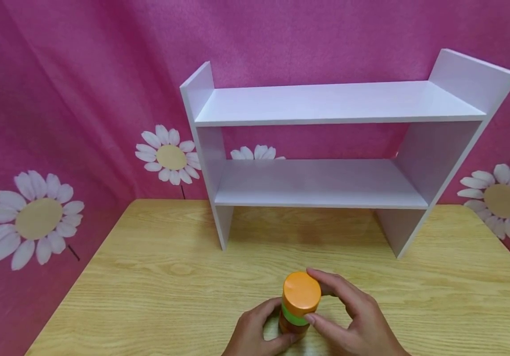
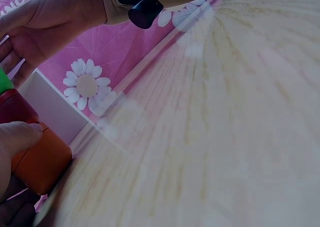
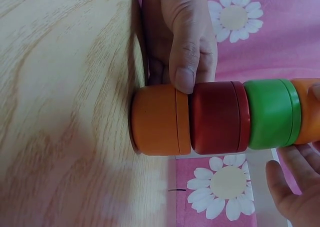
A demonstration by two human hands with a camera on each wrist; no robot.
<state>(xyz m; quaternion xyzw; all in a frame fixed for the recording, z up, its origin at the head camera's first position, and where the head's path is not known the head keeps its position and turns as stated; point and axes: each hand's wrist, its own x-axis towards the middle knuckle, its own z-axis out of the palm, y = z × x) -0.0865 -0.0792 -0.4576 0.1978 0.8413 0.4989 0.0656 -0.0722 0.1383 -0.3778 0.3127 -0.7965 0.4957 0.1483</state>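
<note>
A stack of small round lidded jars stands upright on the wooden table. From the bottom it goes orange jar (image 3: 157, 119), red jar (image 3: 217, 118), green jar (image 3: 272, 114) and a second orange jar (image 1: 301, 291) on top. My left hand (image 1: 256, 326) grips the stack low down; in the right wrist view its thumb (image 3: 184, 77) lies where the bottom orange jar meets the red one. Around the top orange jar, my right hand (image 1: 357, 311) holds with thumb and fingers on its sides. The left wrist view cuts off the top of the stack.
Behind the hands, a white two-tier shelf (image 1: 326, 183) stands on the wooden table (image 1: 157, 296). Its side panels reach down to the tabletop. A pink curtain (image 1: 317, 39) with large daisies hangs behind and at the sides.
</note>
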